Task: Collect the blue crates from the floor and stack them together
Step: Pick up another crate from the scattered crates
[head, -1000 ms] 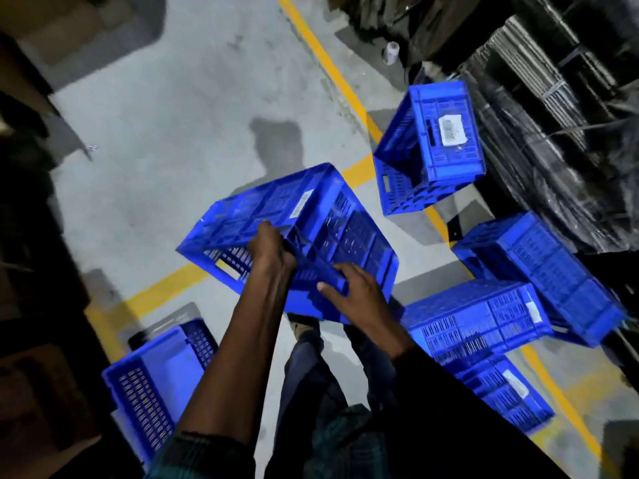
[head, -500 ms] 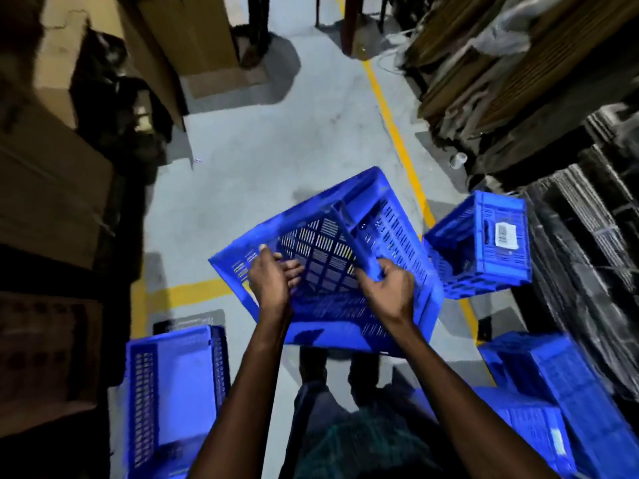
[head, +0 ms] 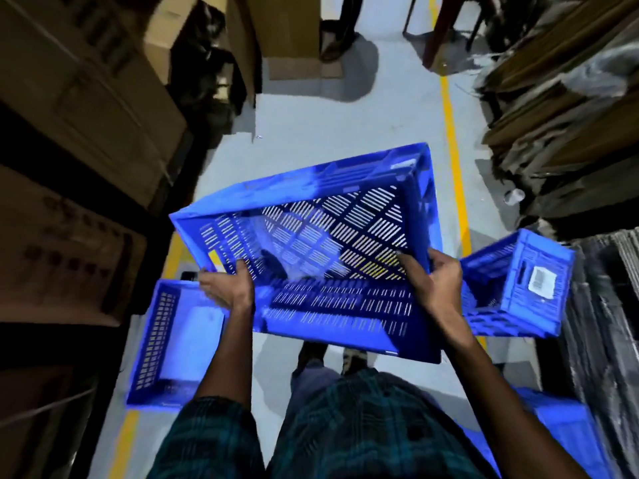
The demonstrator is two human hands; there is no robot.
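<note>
Two hands carry one blue crate off the floor: my left hand grips its near-left rim, my right hand its near-right corner, opening tilted toward me, long axis running hand to hand. I judge the open crate on the floor, below and left of my left hand, the stacking spot. Another crate on its side lies just right of my right hand. Further blue by my right elbow is cut off and blurred.

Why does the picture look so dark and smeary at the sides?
Head view: dim light; the held crate between left hand and right hand is fairly sharp; cardboard boxes at the edges smear with motion blur and wide-angle bending.
</note>
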